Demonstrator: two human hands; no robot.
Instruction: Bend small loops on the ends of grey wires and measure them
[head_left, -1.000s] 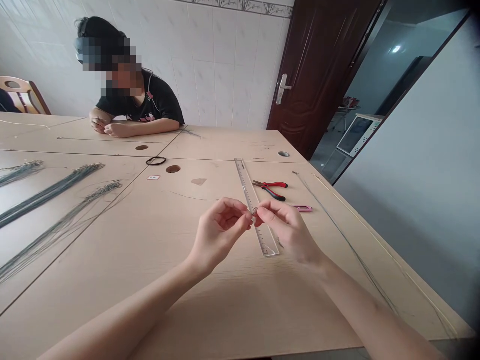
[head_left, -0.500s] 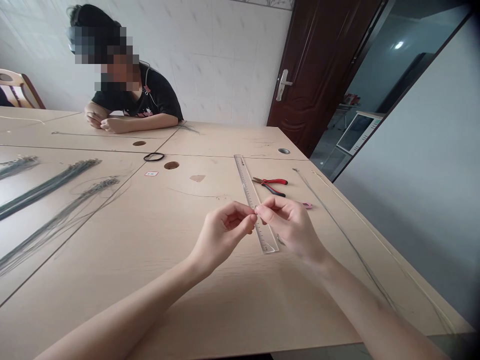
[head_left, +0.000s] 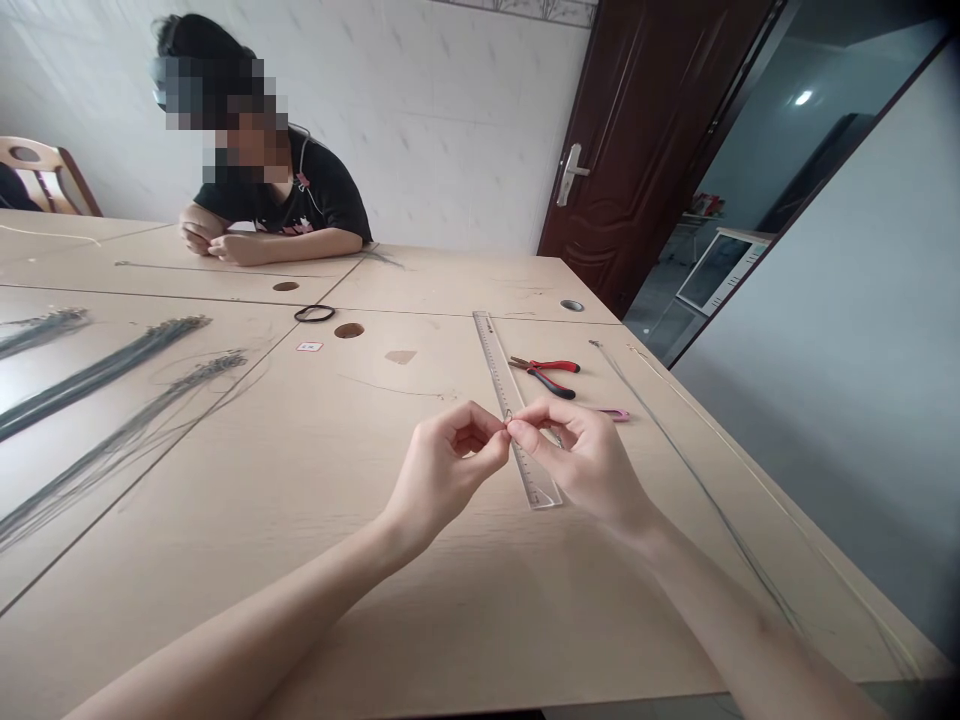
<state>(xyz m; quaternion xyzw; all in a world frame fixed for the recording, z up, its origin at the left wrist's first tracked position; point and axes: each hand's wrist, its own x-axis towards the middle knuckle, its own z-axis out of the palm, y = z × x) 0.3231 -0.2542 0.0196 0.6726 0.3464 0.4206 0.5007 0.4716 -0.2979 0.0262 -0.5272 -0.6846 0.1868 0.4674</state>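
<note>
My left hand (head_left: 457, 460) and my right hand (head_left: 581, 455) meet fingertip to fingertip over a clear ruler (head_left: 495, 375). Between them, a thin dark strand (head_left: 509, 414) stands up in a small loop. Both hands are closed in a pinch on it; whether it is cord or wire cannot be made out, and most of it is hidden by the fingers. Just beyond my right hand lie red-and-black pliers (head_left: 551, 378), with a pink-handled tool (head_left: 616, 414) partly behind the knuckles.
Bundles of thin grey-green cords (head_left: 112, 370) lie on the left of the table. More long strands (head_left: 697, 480) run along the right edge. A black band (head_left: 314, 313), a small label (head_left: 309, 347) and a round hole (head_left: 349, 330) are farther back. Another person (head_left: 300, 200) leans on the far side.
The small loop now shows above my pinched fingertips, and my fingers have shifted slightly. The whole view has moved a little, so things appear slightly farther right.
</note>
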